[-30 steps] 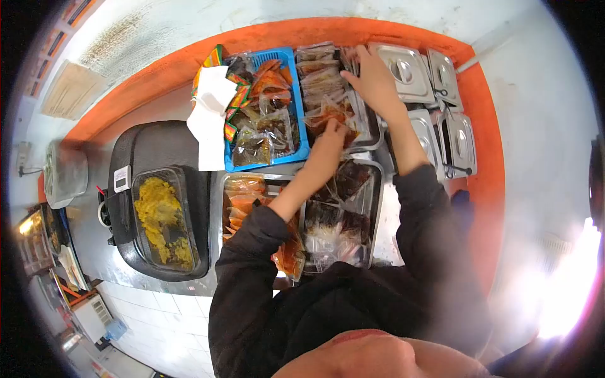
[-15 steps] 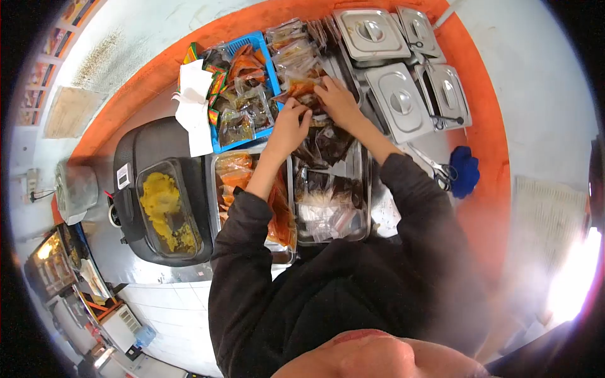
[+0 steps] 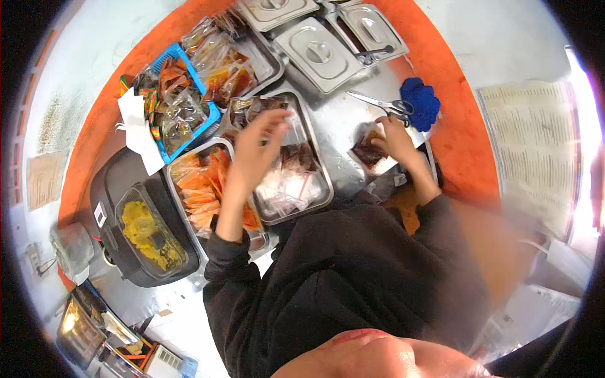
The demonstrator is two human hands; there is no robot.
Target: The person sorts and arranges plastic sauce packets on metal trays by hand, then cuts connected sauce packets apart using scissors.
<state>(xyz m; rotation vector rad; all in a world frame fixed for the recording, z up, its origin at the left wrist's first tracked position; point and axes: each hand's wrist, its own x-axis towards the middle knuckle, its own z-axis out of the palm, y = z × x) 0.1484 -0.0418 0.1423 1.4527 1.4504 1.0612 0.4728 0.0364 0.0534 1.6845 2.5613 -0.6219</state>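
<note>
My right hand point(image 3: 397, 140) has its fingers closed on a small clear bag of dark brown sauce point(image 3: 367, 148), at the right of the metal counter. Under that bag lies something white, partly hidden. My left hand point(image 3: 259, 146) is raised with its fingers apart and nothing in them. It hovers over a metal tray point(image 3: 325, 192) that holds dark sauce bags point(image 3: 296, 156) and clear plastic bags point(image 3: 287, 187). To its left, another tray carries orange sauce bags point(image 3: 196, 189). Farther back, more filled bags point(image 3: 217, 66) are piled in a tray.
Scissors point(image 3: 384, 106) lie beside a blue cloth-like item point(image 3: 419, 104). Lidded steel containers point(image 3: 318, 55) stand at the back. On the left are a blue basket point(image 3: 211, 120) of packets, white paper point(image 3: 133, 123) and a black appliance point(image 3: 120, 195) bearing a container of yellow food point(image 3: 151, 233).
Both hands have left the bag pile at the back. My right hand has moved right, to the dark sauce bag; my left has opened and come nearer. The view has turned right.
</note>
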